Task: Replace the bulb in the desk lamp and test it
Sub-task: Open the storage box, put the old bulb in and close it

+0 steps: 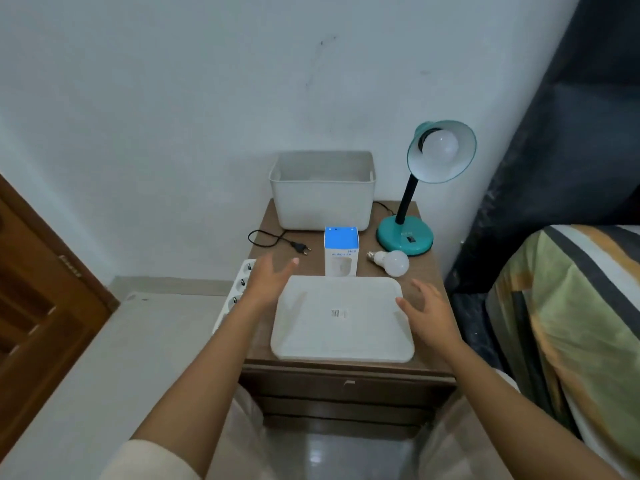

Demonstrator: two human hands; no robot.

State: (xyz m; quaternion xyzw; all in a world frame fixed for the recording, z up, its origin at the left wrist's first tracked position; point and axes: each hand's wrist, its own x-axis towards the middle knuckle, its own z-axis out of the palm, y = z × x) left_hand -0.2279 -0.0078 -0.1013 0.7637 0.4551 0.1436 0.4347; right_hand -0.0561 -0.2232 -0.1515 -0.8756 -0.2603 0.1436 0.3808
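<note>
Power strip (pixel 239 289) was mostly hidden behind left forearm at the surface's (pixel 429 278) left edge; only a few sockets showed. Print on the bulb box (pixel 341 251) too blurred to read. Bin (pixel 322 199) at back looked empty, though its floor wasn't fully visible. Its white lid (pixel 341 320) lay flat at front w/ a small label in the middle. Left hand (pixel 268 277) hovered open, fingers spread, over lid's left far corner, holding nothing. Right hand (pixel 427 311) also open, fingers spread, at lid's right edge; contact unclear. Teal desk lamp (pixel 420 188) stood back right, a bulb (pixel 440 145) in its shade, unlit. Loose bulb (pixel 391 263) lay on its side between box & lamp base. Plug (pixel 299 247) lay unplugged left of box.
</note>
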